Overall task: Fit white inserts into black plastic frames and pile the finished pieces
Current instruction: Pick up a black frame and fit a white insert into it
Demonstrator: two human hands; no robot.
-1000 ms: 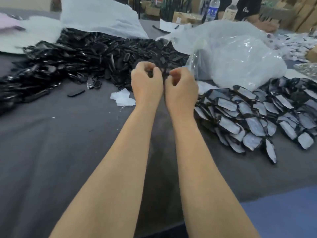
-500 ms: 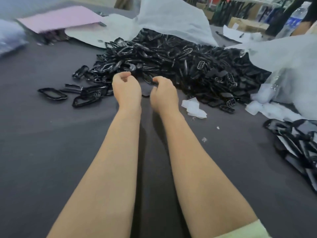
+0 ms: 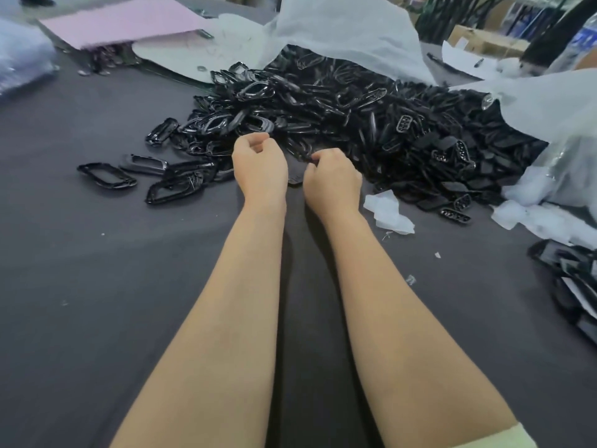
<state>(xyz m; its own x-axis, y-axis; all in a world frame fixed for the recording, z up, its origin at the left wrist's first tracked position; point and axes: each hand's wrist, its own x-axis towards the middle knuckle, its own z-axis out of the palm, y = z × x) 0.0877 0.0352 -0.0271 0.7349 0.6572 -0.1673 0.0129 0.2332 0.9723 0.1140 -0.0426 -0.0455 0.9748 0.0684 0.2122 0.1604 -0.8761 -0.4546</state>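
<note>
The step in hand looks like fetching a fresh frame. Both hands sit close together, not touching, at the near edge of the heap of black frames (image 3: 355, 118) in the upper middle. The left hand (image 3: 260, 166) is curled with nothing seen in it. The right hand (image 3: 332, 179) curls at the heap's edge, but whether it pinches a frame cannot be told.

The next move calls for a white insert, and one small cluster of white inserts (image 3: 387, 211) lies just right of the hands.

There is one heap, too dense to count. At least three loose frames (image 3: 106, 174) lie at centre left, and part of one finished pile (image 3: 568, 279) shows at the right edge.
</note>
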